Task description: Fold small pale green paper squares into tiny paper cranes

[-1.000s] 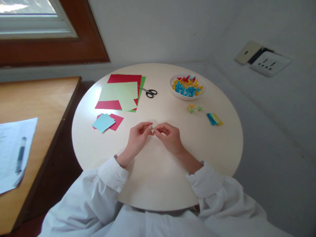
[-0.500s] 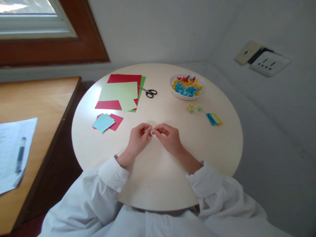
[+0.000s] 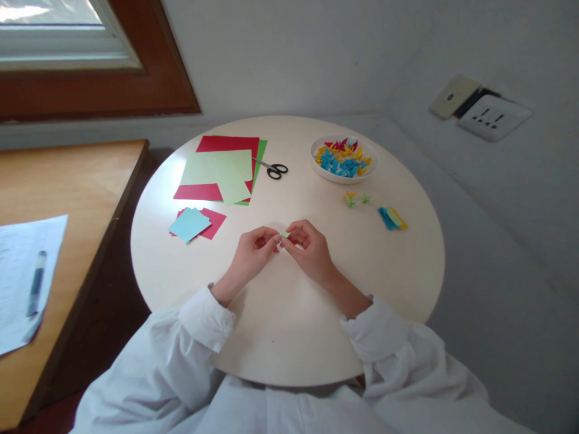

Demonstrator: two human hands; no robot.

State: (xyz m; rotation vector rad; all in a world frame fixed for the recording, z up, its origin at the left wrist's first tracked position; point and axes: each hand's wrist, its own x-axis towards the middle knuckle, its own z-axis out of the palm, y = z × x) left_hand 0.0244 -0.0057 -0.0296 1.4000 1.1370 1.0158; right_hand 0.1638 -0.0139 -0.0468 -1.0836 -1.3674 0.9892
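Between my two hands is a small light green folded paper (image 3: 284, 234), pinched at the fingertips above the middle of the round white table (image 3: 289, 337). My left hand (image 3: 254, 252) is closed on its left side, thumb against index finger. From the other side my right hand (image 3: 312, 250) pinches it too, with the index finger raised a little behind it. Fingers cover part of the paper, so its exact folded shape is hidden. To the right lie small green and yellow folded paper pieces (image 3: 351, 200) and a short stack of blue, green and yellow folded papers (image 3: 392, 218).
A white bowl (image 3: 322, 173) of red, yellow and blue paper cranes stands at the back right. Black-handled scissors (image 3: 275, 171) touch large coloured sheets (image 3: 212, 166). Blue and red paper squares (image 3: 190, 225) lie at left. A wooden desk (image 3: 85, 199) holds papers and a pen (image 3: 37, 283).
More of the light green paper shows between my fingertips now. My right index finger has lifted slightly away; my left hand is nearly where it was.
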